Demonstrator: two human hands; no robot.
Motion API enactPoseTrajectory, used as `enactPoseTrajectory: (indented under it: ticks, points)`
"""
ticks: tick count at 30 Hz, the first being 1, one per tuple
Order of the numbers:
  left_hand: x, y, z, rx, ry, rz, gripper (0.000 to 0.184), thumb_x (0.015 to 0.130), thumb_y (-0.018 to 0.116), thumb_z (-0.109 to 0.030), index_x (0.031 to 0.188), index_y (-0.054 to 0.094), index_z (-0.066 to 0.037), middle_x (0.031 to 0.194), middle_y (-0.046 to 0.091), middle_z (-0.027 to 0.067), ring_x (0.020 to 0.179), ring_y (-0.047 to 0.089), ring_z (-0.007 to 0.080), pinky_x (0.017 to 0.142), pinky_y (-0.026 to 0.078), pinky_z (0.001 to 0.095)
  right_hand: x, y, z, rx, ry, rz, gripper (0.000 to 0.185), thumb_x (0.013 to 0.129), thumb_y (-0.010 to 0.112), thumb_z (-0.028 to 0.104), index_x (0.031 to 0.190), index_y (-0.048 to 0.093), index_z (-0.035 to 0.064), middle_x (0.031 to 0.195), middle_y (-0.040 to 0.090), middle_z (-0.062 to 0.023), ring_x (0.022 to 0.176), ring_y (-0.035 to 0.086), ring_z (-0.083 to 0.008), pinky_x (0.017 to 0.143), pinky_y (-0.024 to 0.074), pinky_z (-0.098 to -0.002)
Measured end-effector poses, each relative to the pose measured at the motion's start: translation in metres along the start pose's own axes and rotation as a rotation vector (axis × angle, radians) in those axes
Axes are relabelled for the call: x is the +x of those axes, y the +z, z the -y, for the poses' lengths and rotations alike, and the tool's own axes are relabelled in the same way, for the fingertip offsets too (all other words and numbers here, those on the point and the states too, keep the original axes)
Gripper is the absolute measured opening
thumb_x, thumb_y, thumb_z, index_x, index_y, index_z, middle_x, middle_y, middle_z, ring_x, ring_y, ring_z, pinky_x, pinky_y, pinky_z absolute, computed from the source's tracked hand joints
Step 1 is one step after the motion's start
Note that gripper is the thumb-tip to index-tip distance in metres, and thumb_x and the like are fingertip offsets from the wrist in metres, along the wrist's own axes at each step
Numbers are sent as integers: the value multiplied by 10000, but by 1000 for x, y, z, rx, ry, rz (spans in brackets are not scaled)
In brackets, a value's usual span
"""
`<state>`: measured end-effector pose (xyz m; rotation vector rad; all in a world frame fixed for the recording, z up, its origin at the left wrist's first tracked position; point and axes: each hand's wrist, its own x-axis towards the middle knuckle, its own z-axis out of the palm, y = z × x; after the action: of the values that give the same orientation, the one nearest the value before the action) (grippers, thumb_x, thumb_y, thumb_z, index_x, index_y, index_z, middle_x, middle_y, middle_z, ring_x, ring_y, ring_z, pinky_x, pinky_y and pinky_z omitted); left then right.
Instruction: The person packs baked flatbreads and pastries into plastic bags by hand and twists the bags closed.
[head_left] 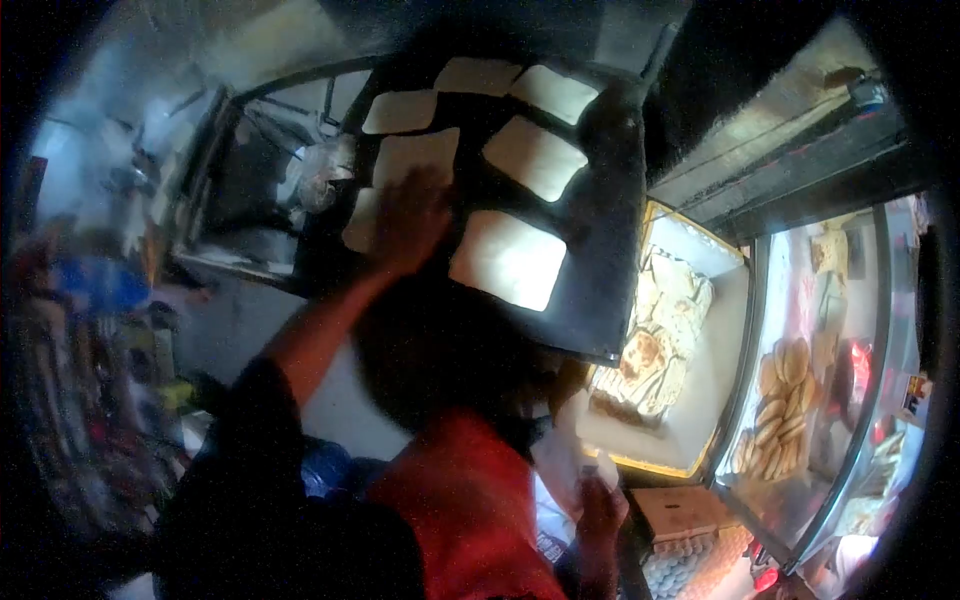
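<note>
My left hand (412, 222) reaches over a dark griddle (600, 265). Its fingers look stretched out over a flat square of pale dough (362, 220), which it partly covers; whether it presses on it I cannot tell. Around it lie several more dough pieces, among them a bright one (510, 260) to the right and one (535, 158) farther back. Low at the right, my right hand (600, 505) is closed on a thin white sheet (562, 455), cloth, paper or plastic. Shadow hides part of its fingers.
Right of the griddle stands a yellow-rimmed box (690, 465) with browned flatbreads (655, 340). Beyond it, a glass display case (850, 400) holds stacked breads (785, 410). A cardboard box (680, 512) and egg trays (690, 570) sit below. A large dark round shape (440, 350) blocks the griddle's front.
</note>
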<state>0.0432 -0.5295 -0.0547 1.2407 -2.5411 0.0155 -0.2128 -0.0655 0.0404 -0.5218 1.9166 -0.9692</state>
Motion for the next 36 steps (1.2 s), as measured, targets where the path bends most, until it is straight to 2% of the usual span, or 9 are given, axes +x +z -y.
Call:
enactPoseTrajectory:
  ticks: [4, 7, 10, 12, 16, 21, 24, 30, 36]
  points:
    - [29, -79, -6, 347, 14, 798, 408, 791, 654, -255, 1139, 655, -42, 1361, 465, 200, 1277, 445, 385, 1070, 318, 597, 2, 12, 9, 94, 75, -88, 330, 959, 585, 294, 823, 679, 8, 682, 637, -40, 603, 572, -128, 539, 437, -308]
    - [-22, -54, 39, 145, 93, 415, 384, 696, 684, -269, 998, 691, -32, 1268, 511, 194, 1230, 448, 451, 1043, 338, 606, 4, 10, 10, 15, 170, -9, 286, 959, 584, 248, 819, 684, 20, 684, 645, -35, 585, 569, -121, 518, 437, -301]
    - [-36, -15, 64, 122, 38, 469, 407, 675, 694, -273, 998, 692, -24, 1265, 528, 203, 1192, 475, 444, 1042, 357, 569, 1, 11, -14, -136, -289, -78, 202, 943, 636, 196, 862, 698, 22, 704, 661, -15, 554, 557, -109, 487, 431, -279]
    - [-8, -64, 6, 319, 101, 563, 485, 730, 713, -311, 1118, 663, -23, 1340, 504, 220, 1244, 474, 408, 1069, 350, 533, -5, 10, -4, 391, 166, -45, 111, 925, 677, 120, 920, 703, 12, 726, 672, -2, 542, 562, -105, 463, 421, -262]
    - [54, -23, -47, -77, 2, 102, 813, 869, 652, -547, 1459, 400, -49, 1490, 418, 214, 1363, 412, 364, 1146, 276, 528, -22, 2, -26, 184, 81, -117, 116, 934, 682, 99, 991, 705, 2, 775, 689, 6, 612, 580, -71, 493, 437, -239]
    - [106, 28, -120, -68, 167, 274, 910, 795, 686, -623, 1419, 464, 1, 1528, 388, 198, 1424, 350, 360, 1172, 218, 565, -37, 1, 17, -52, 40, -155, 224, 971, 634, 133, 1110, 682, -36, 979, 718, -98, 908, 652, -159, 819, 521, -319]
    - [107, 6, -167, -133, 260, 279, 762, 830, 739, -398, 1422, 469, -2, 1485, 450, 212, 1402, 394, 350, 1184, 235, 530, -40, -4, 25, -41, 63, -173, 244, 985, 626, 164, 1140, 670, -20, 965, 719, -103, 882, 658, -164, 800, 529, -314]
    - [-64, -80, -339, -1319, 477, 1082, 490, 957, 615, -171, 1400, 464, -23, 1322, 575, 190, 1175, 583, 277, 1011, 467, 393, -26, -14, 45, 124, -184, -97, 192, 991, 603, 98, 1149, 661, 6, 872, 667, -39, 778, 584, -100, 689, 493, -273]
    - [-133, -91, -378, -1390, 301, 967, 580, 945, 565, 15, 1486, 361, -20, 1098, 601, 92, 962, 577, 145, 913, 453, 273, -40, -66, 20, 231, -162, -144, 213, 988, 600, 84, 1179, 644, 1, 1064, 672, -94, 959, 608, -143, 840, 506, -301]
